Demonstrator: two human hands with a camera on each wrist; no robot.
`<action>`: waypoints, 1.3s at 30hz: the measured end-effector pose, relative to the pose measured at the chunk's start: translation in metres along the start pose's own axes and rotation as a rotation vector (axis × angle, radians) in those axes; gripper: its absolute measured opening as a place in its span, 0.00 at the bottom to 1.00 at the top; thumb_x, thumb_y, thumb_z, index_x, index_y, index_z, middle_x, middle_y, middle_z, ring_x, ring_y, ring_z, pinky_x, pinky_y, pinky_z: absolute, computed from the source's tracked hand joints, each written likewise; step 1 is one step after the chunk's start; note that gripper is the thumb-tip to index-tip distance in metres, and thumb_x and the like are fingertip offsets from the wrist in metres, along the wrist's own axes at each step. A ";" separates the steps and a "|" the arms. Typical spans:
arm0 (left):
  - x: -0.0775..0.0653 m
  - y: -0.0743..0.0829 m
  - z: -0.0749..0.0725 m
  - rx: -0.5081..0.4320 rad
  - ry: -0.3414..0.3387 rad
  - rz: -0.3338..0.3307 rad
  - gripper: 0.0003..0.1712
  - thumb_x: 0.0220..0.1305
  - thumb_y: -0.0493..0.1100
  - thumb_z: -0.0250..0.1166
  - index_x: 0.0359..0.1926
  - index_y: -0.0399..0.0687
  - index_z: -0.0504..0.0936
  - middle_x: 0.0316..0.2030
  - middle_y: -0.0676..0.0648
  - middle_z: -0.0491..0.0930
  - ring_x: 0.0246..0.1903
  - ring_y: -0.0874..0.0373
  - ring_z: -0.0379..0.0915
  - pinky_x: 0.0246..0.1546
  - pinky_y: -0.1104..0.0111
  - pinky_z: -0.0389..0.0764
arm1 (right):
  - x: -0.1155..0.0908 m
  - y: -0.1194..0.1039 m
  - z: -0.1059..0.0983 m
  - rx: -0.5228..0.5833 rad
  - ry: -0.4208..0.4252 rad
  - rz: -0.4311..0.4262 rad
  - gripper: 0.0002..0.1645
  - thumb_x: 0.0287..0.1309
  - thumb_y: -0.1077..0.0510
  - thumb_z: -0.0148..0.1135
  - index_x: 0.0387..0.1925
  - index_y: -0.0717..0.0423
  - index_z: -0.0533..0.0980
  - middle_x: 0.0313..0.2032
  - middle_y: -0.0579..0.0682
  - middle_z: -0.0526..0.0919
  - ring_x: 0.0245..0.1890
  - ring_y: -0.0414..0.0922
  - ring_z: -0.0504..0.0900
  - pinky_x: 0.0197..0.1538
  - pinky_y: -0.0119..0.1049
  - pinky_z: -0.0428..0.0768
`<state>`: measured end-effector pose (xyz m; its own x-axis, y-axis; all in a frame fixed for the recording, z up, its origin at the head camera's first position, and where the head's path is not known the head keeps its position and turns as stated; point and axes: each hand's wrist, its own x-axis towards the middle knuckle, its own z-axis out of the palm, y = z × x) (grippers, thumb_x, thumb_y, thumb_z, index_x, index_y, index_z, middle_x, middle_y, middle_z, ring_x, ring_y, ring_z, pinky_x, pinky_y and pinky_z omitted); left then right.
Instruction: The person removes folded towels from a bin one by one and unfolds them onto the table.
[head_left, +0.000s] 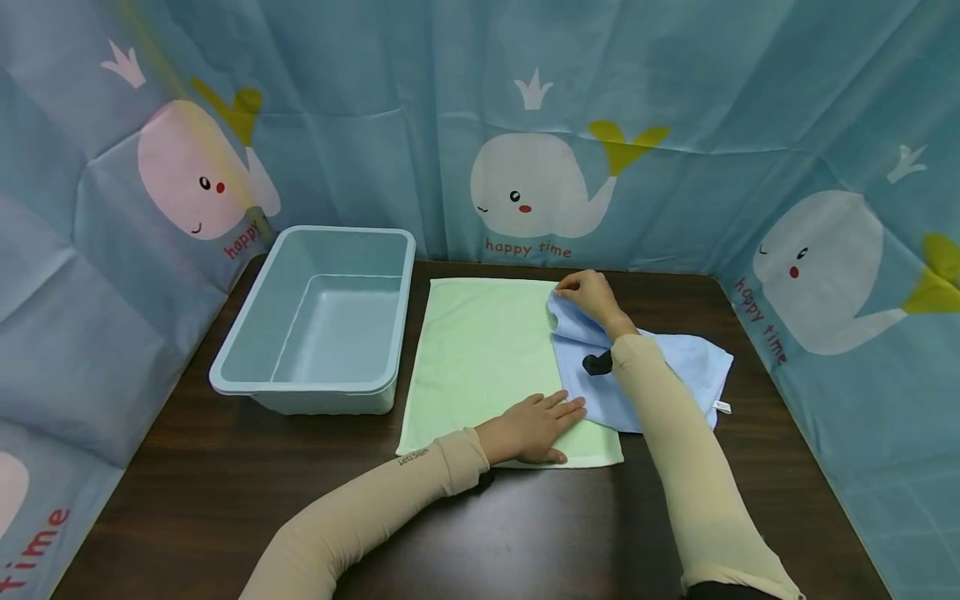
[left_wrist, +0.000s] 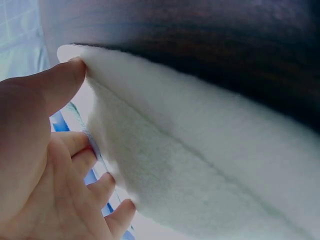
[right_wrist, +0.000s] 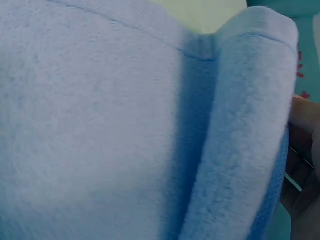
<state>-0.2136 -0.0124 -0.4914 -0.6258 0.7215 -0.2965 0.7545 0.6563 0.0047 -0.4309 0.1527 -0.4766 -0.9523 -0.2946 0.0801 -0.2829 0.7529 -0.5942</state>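
A light green towel [head_left: 480, 358] lies spread on the table, and a light blue towel [head_left: 686, 362] overlaps its right side, partly bunched. My left hand [head_left: 534, 427] rests with spread fingers near the green towel's front right, fingertips at the blue towel's lower left edge. Near the far edge, my right hand [head_left: 590, 298] pinches the blue towel's upper left corner between thumb and fingers. The right wrist view shows the blue towel [right_wrist: 110, 115] raised in a fold beside the hand. My right forearm hides part of it.
A pale blue plastic basin [head_left: 307, 387] stands left of the green towel. Dark wood table [head_left: 510, 533] runs along the front. A blue curtain [head_left: 360, 150] with whale prints encloses the back and sides. A small black item [head_left: 597, 363] shows beside my right wrist.
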 end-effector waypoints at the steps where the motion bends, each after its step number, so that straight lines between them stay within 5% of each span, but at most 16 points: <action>1: 0.000 0.000 0.000 0.002 0.002 0.000 0.47 0.70 0.68 0.51 0.80 0.60 0.43 0.80 0.59 0.39 0.80 0.59 0.37 0.76 0.63 0.58 | 0.000 0.001 0.002 -0.012 -0.007 0.007 0.12 0.63 0.54 0.66 0.44 0.55 0.86 0.46 0.57 0.88 0.47 0.52 0.83 0.52 0.47 0.81; 11: -0.002 0.001 -0.003 0.016 0.012 0.003 0.47 0.70 0.68 0.51 0.80 0.59 0.44 0.80 0.58 0.41 0.80 0.58 0.39 0.75 0.63 0.59 | 0.002 0.001 0.015 -0.154 -0.002 0.068 0.14 0.61 0.51 0.68 0.44 0.54 0.86 0.45 0.55 0.88 0.45 0.51 0.83 0.52 0.49 0.79; 23: -0.001 0.001 -0.003 0.000 -0.004 -0.006 0.47 0.70 0.68 0.51 0.80 0.59 0.42 0.80 0.59 0.40 0.80 0.58 0.37 0.76 0.63 0.58 | -0.021 -0.003 -0.017 -0.033 -0.008 -0.001 0.18 0.63 0.53 0.66 0.51 0.58 0.83 0.46 0.56 0.88 0.46 0.52 0.84 0.53 0.50 0.81; 33: -0.001 -0.001 -0.005 -0.028 -0.011 -0.005 0.47 0.70 0.67 0.52 0.80 0.58 0.42 0.80 0.58 0.40 0.80 0.57 0.38 0.76 0.62 0.58 | -0.076 0.015 -0.058 -0.016 0.040 -0.037 0.19 0.60 0.52 0.69 0.49 0.58 0.84 0.44 0.56 0.89 0.42 0.52 0.87 0.49 0.49 0.84; 39: -0.001 0.001 -0.005 -0.039 0.001 0.005 0.47 0.70 0.67 0.53 0.80 0.57 0.43 0.80 0.57 0.41 0.80 0.57 0.39 0.76 0.61 0.58 | -0.131 0.047 -0.079 -0.058 0.061 0.047 0.20 0.59 0.49 0.70 0.49 0.54 0.84 0.43 0.55 0.89 0.41 0.50 0.85 0.42 0.35 0.83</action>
<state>-0.2136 -0.0115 -0.4864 -0.6225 0.7248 -0.2950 0.7491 0.6610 0.0433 -0.3285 0.2735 -0.4518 -0.9693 -0.2231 0.1033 -0.2425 0.7985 -0.5510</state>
